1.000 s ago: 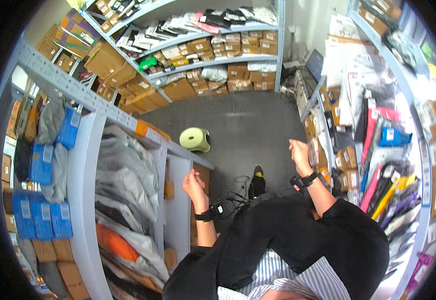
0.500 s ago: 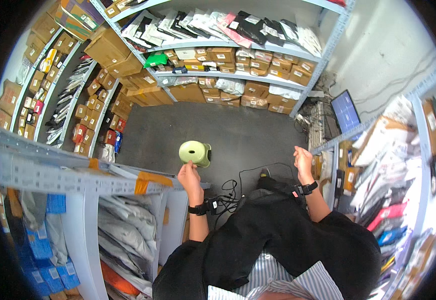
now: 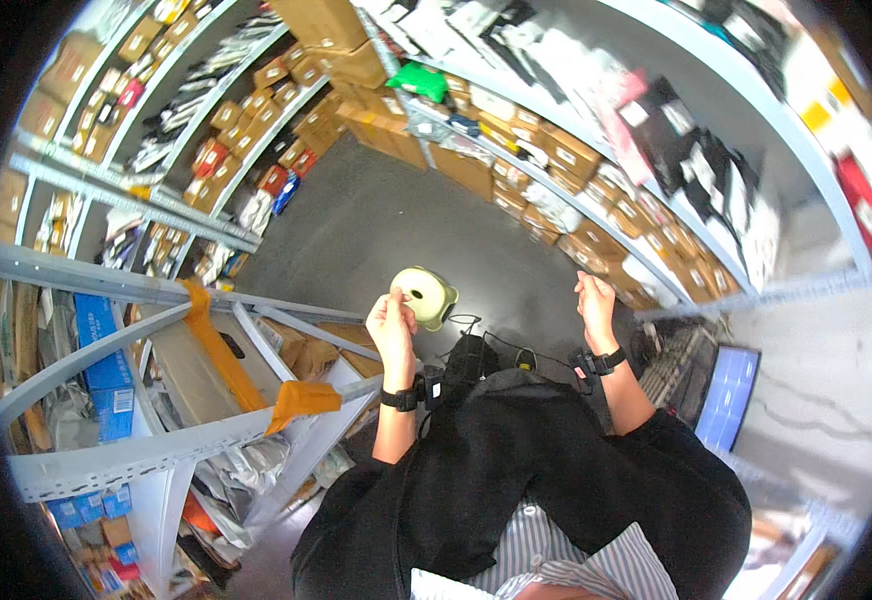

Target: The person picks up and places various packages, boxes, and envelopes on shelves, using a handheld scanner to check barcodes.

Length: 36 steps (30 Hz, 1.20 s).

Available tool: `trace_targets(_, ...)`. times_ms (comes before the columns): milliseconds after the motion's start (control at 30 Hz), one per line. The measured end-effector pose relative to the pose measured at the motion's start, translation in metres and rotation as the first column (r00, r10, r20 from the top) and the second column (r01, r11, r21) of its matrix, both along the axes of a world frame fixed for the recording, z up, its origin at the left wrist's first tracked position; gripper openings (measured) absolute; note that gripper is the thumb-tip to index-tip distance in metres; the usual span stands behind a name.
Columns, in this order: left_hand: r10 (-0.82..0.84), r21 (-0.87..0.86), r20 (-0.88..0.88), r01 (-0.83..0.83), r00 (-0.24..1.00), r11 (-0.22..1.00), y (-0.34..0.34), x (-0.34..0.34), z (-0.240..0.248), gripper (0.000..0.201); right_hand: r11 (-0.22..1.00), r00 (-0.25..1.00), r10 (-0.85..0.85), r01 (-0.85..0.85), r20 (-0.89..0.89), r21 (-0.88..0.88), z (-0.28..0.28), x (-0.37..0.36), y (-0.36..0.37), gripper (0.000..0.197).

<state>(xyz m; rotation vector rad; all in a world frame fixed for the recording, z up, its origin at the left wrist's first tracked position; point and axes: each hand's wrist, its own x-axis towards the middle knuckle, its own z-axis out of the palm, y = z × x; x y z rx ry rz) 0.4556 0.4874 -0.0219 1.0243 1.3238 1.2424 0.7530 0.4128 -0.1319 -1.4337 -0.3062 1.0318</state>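
Observation:
My left hand (image 3: 391,328) is raised in front of me with its fingers curled together, nothing visible in them. Behind it on the floor stands a small pale green stool (image 3: 434,296) with a dark hole in its seat; the hand overlaps the stool's near left edge in the view, seemingly well above it. My right hand (image 3: 596,300) hangs in the air on the other side, loosely closed, and I make out nothing in its fingers. Each wrist wears a black strap with a small device. A dark shoe (image 3: 525,358) shows below me.
Metal shelving (image 3: 596,205) with boxes and bagged parcels runs along the far side. More racks (image 3: 171,120) stand at left. A near shelf frame (image 3: 146,440) with orange tape is close to my left arm. At right a lit monitor (image 3: 729,398) stands by the wall. Black cables lie on the floor.
My view has swung to the right and I have moved forward, so the stool sits nearer my feet. The near left rack shows more. Both hands stay raised and curled.

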Motion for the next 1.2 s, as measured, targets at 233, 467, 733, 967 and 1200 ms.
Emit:
trace_targets(233,0.416,0.051,0.044,-0.418,0.908,0.907,0.091,-0.059,-0.021,0.011,0.929,0.929,0.367,-0.368,0.038,0.042,0.004,-0.045,0.192,0.034)
trace_targets(467,0.618,0.017,0.117,-0.624,0.778,0.782,0.184,-0.104,0.004,0.01,0.753,0.753,0.646,-0.656,0.127,0.056,0.037,-0.109,0.35,0.03)
trace_targets(733,0.67,0.009,0.094,-0.673,0.737,0.739,0.295,-0.131,0.003,0.012,0.738,0.737,0.675,-0.674,-0.035,0.028,0.033,-0.116,0.49,0.032)
trace_targets(967,0.734,0.019,0.027,-0.734,0.679,0.679,0.444,-0.156,-0.01,0.011,0.639,0.622,0.758,-0.768,-0.197,0.036,0.021,-0.123,0.642,0.029)
trace_targets(1200,0.701,0.113,0.022,-0.698,0.713,0.707,0.626,-0.153,0.038,0.012,0.617,0.598,0.786,-0.775,-0.156,0.138,0.05,-0.165,0.827,0.028)
